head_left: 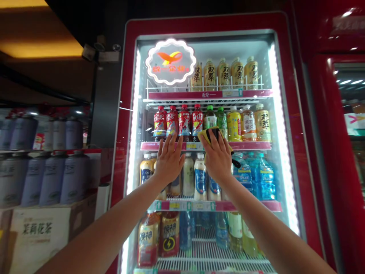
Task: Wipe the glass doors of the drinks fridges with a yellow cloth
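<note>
In the head view, a lit drinks fridge with a glass door (pixel 228 45) in a red frame stands before me. My left hand (pixel 170 158) lies flat against the glass at mid height, fingers stretched out and holding nothing. To its right, my right hand (pixel 218 160) presses a yellow and black cleaning cloth (pixel 205 134) to the pane. A dark loop of the cloth hangs out beside the wrist. Red-labelled bottles (pixel 184 121) and a yellow bottle (pixel 234 123) show behind the glass near the hands.
A glowing scalloped sign (pixel 171 78) is at the door's upper left. Inside, more bottles stand on shelves, with blue bottles (pixel 266 177) at right. Lavender containers (pixel 74 177) and a printed box (pixel 38 236) are at left. Another red fridge (pixel 321 114) adjoins on the right.
</note>
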The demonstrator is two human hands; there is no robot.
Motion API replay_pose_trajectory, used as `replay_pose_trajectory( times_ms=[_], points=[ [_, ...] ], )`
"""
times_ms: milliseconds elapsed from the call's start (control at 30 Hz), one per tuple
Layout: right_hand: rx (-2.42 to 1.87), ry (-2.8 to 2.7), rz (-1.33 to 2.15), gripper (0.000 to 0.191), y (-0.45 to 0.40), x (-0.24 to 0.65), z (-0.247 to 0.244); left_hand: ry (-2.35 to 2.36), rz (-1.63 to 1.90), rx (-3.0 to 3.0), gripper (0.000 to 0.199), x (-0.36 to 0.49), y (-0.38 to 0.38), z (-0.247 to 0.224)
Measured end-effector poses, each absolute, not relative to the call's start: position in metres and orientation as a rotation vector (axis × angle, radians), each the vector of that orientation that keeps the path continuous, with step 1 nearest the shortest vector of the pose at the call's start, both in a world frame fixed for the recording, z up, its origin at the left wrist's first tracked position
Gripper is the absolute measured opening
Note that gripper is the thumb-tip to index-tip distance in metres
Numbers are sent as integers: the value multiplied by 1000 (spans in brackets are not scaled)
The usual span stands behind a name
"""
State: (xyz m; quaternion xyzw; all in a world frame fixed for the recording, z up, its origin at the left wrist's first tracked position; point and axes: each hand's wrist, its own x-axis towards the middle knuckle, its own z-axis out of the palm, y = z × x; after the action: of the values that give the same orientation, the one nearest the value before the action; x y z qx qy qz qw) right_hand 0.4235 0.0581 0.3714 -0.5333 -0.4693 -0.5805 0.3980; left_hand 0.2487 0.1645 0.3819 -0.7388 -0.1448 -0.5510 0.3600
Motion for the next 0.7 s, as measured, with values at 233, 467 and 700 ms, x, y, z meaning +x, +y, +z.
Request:
replay_pose_trajectory(
  times_ms=[233,467,700],
  points=[
    [-1364,-1359,-1524,62,48,436,407,-404,-1380,-1919,63,271,150,386],
    [-1356,-1174,-1488,68,30,473,379,-406,-1402,-1930,64,279,144,383],
    [-1358,-1354,-1531,68,30,469,390,-408,-1390,-1923,63,293,136,389]
  ],
)
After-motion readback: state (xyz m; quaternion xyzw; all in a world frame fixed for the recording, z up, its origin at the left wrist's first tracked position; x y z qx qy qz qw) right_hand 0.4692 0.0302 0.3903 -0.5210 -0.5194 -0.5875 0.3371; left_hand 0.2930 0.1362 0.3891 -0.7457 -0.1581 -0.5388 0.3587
